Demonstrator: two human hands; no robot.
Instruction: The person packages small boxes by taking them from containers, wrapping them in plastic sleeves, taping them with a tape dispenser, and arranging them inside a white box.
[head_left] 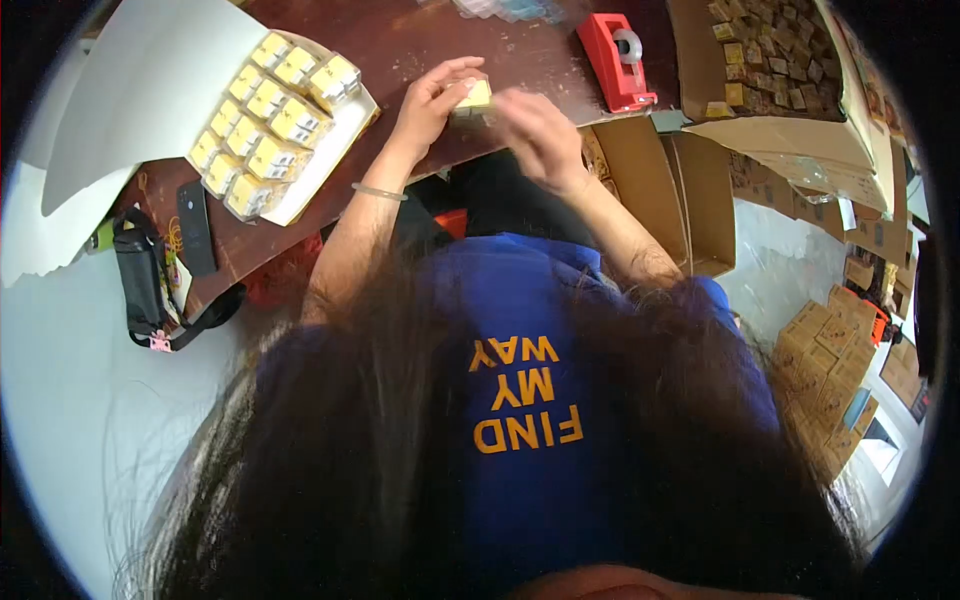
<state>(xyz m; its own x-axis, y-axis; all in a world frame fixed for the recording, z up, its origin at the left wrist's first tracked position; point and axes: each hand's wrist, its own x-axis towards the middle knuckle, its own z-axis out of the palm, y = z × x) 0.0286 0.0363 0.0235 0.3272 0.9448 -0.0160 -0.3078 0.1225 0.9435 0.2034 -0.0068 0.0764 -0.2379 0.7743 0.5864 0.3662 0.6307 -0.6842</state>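
Note:
Near the table's front edge, my left hand (432, 105) holds a small yellow-topped box (477, 94) between thumb and fingers. Just right of that box is my right hand (540, 138), smeared by motion, so whether it touches the box or holds anything is unclear. Several similar yellow boxes (265, 98) in clear wrapping stand in rows on a white tray (318, 180) to the left. A red tape dispenser (611, 66) with a roll of clear tape sits right of my hands.
An open carton (850, 140) full of small packages stands at the upper right. Another cardboard box (705, 200) is below the table edge. A black phone (196, 228) and a black bag (142, 275) lie at the left. Stacked cartons (825, 360) stand on the floor.

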